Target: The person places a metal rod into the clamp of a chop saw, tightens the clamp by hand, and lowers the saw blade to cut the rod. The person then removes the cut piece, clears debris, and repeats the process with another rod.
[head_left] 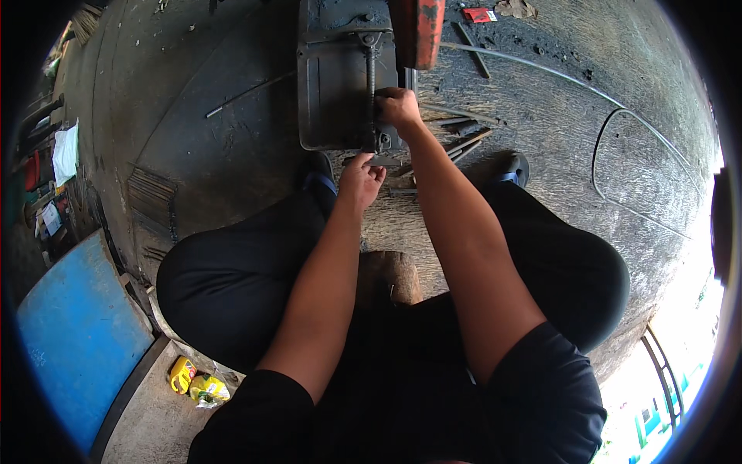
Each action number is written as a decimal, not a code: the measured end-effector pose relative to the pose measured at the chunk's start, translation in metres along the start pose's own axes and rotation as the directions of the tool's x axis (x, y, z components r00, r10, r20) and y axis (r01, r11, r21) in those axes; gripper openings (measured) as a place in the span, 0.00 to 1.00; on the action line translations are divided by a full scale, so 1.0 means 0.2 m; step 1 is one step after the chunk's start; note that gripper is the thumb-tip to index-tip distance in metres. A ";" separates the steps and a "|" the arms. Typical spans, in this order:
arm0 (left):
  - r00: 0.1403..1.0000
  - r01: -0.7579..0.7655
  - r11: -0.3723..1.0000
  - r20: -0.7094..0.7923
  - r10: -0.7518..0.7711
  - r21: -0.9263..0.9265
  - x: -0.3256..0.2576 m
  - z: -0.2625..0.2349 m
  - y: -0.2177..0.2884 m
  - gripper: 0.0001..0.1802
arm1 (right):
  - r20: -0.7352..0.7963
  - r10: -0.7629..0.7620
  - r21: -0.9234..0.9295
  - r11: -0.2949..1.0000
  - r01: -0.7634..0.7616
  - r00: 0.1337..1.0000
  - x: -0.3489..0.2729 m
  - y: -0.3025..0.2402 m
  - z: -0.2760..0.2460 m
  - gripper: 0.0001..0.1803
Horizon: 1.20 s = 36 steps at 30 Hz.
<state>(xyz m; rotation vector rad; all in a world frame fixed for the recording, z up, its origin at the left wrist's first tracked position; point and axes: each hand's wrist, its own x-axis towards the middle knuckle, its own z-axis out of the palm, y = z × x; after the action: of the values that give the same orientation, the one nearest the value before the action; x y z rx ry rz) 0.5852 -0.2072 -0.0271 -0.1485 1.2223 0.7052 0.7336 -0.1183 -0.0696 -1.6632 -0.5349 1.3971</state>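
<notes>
- Machine (334,97), grey metal with a rounded base, sits on the floor (556,85) at top centre, ahead of the person.
- Screw (371,73), long and threaded, runs along the top of the machine, right of its middle.
- Red part (427,35) juts over the machine's upper right, above the right hand.
- Right hand (399,108) is at the machine's right side, next to the screw. Grip curled inward; cannot tell what, if anything, it pinches.
- Left hand (363,184) is at the machine's near edge, lower than the right. Grip half curled, fingertips by the flat strip; cannot tell if they pinch it.
- Flat strip (384,162), grey, lies crosswise just below the machine's near edge, partly behind the left fingers.
- Rods (468,145) lie loose on the floor beside the right forearm.
- Wire (618,108) bends in a big loop at right.
- Dark bar (473,50) and red packet (480,15) lie top right.
- Thin rod (247,94) lies left of the machine; dark bundle (151,197) further left.
- Wood block (402,277) is between the person's legs.
- Blue panel (85,317) at lower left, yellow bottle (182,374) and yellow bag (209,389) near it, side by side.
</notes>
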 end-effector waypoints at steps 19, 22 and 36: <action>0.918 -0.370 0.880 -0.026 0.395 0.297 -0.06 0.05 -0.28 0.14 | -0.484 0.572 0.621 0.758 -0.201 0.662 -0.60 0.45 0.00 0.18; 0.862 -0.433 0.818 -0.093 0.499 0.379 -0.11 0.08 -0.27 0.12 | 0.140 0.626 0.850 0.321 -0.418 0.767 -0.63 0.50 -0.02 0.23; 0.795 -0.345 0.915 -0.453 0.403 0.207 0.01 -0.08 0.01 0.15 | 0.218 0.271 0.915 0.277 -0.292 0.938 -0.79 0.28 0.14 0.10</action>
<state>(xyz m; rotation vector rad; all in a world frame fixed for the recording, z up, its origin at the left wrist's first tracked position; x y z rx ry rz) 0.5713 -0.2114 -0.0336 0.0200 1.8095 0.9774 0.6521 -0.2601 -0.0268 -0.7218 0.6059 1.5001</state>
